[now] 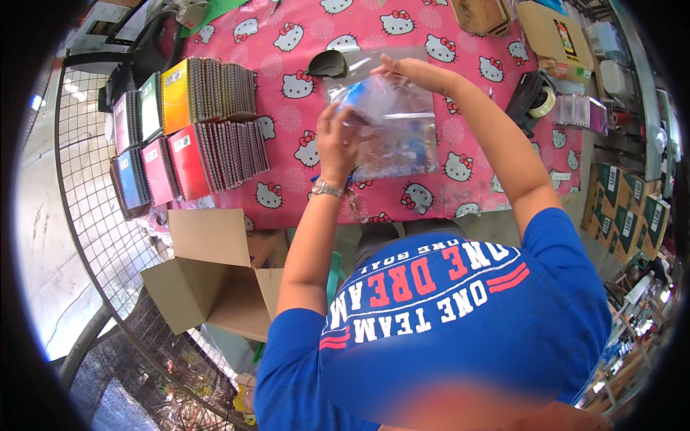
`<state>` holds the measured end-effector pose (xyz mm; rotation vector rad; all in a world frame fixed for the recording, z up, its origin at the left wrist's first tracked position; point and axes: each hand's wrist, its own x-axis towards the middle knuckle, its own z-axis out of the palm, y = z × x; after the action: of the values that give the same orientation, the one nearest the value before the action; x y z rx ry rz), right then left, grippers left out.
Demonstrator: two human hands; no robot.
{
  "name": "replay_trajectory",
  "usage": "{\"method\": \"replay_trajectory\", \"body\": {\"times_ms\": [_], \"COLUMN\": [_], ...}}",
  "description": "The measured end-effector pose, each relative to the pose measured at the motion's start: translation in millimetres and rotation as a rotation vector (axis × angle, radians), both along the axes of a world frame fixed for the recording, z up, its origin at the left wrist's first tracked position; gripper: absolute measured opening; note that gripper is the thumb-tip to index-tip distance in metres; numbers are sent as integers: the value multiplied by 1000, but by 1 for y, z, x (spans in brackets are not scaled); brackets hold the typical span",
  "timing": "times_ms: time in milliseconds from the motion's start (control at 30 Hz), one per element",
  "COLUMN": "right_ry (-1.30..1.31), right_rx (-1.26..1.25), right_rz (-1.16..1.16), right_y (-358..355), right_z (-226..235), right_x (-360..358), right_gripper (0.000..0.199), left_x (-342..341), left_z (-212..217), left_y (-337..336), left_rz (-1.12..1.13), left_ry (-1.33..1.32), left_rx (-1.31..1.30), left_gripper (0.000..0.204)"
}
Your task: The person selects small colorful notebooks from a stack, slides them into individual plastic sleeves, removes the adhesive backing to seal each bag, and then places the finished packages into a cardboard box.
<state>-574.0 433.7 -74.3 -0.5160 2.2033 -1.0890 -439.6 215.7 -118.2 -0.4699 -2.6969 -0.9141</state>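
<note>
A clear plastic bag [402,106] with a blue patch at its left side is stretched between my two hands over the pink table. My left hand [336,144], with a watch on its wrist, has its fingers closed at the bag's left edge. At the far edge of the bag, the fingers of my right hand [404,70] pinch the film. Under and nearer than it lie more flat, shiny clear bags [395,152]. A dark, round, bowl-like thing [328,64] sits just beyond my left hand. Glare on the film hides details of what the bag holds.
Rows of spiral notebooks [215,154] stand at the left of the patterned tablecloth [287,115]. A black tape dispenser [527,104] is on the right, beside more notebooks [581,112]. An open cardboard box [223,287] stands below the table's left front; stacked cartons [627,212] are at right.
</note>
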Motion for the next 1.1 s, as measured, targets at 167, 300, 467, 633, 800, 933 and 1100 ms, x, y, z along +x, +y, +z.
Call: {"method": "replay_trajectory", "body": {"times_ms": [167, 300, 467, 633, 800, 933, 1100], "right_ry": [-511, -159, -238, 12, 65, 331, 626], "right_rx": [-550, -516, -559, -502, -320, -361, -278], "right_rz": [-242, -356, -376, -106, 113, -40, -129], "right_y": [-30, -22, 3, -6, -28, -36, -42], "right_z": [5, -10, -27, -18, -8, -10, 1], "right_x": [48, 110, 108, 52, 26, 39, 70], "right_gripper": [86, 68, 40, 40, 30, 16, 15], "left_x": [6, 15, -1, -47, -66, -69, -48], "left_z": [2, 24, 15, 20, 7, 31, 63], "left_y": [8, 5, -33, -55, -57, -39, -22], "left_rz": [405, 352, -76, -202, -186, -174, -120], "left_ry": [-218, -443, -557, -956, -1065, -574, -327], "left_rx": [936, 1108, 1458, 1218, 1019, 501, 123], "left_gripper": [52, 60, 63, 51, 35, 20, 24]}}
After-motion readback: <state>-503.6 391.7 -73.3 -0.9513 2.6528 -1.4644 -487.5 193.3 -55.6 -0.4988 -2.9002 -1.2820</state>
